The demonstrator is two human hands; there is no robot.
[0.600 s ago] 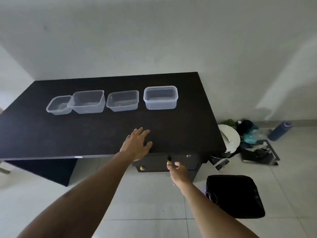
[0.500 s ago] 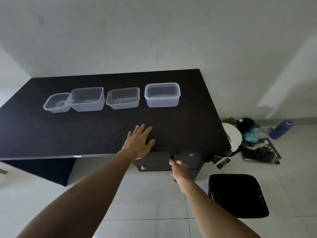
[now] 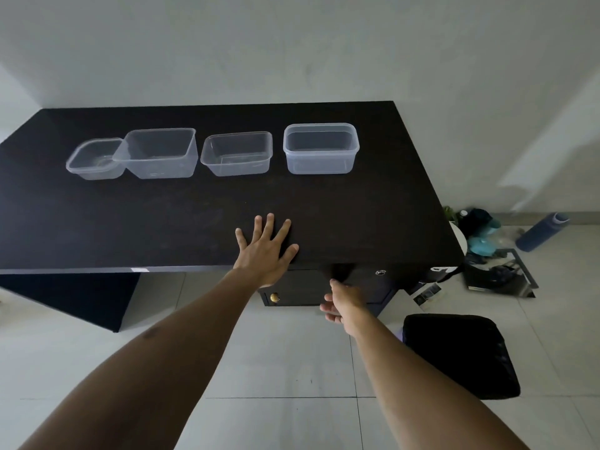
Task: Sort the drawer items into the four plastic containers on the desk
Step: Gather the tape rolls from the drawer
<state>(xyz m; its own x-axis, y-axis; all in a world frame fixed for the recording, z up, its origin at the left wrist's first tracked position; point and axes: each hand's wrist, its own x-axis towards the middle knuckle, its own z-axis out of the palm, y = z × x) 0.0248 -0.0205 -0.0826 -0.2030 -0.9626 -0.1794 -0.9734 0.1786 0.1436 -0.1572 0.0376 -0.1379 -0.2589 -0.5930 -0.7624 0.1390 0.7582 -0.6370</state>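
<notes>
My left hand (image 3: 264, 246) lies flat on the black desk (image 3: 162, 222) near its front edge, fingers straight and spread, holding nothing. My right hand (image 3: 344, 298) is lower, against the front of the dark drawer unit (image 3: 298, 287) under the desk's right end. Its fingers are curled and its thumb points up toward the top drawer (image 3: 363, 277), but from here I cannot tell whether they close on a handle or on nothing. The drawer items are hidden from me behind that front. A keyhole (image 3: 380, 272) shows just right of the hand, and a brass knob (image 3: 275, 297) sits lower on its left, apart from the fingers. Four clear plastic containers stand in a row on the far half of the desk. The small square tub (image 3: 94, 160) is at the left, its rim meeting the deep tub (image 3: 160, 155) beside it. Next comes the shallow tub (image 3: 237, 154), and a little apart from that the thick-rimmed box (image 3: 321, 149). On the tiled floor right of the desk I see a black padded seat (image 3: 461, 355), a blue bottle (image 3: 542, 231) lying on its side, and a heap of dark and teal clutter (image 3: 480, 248).
</notes>
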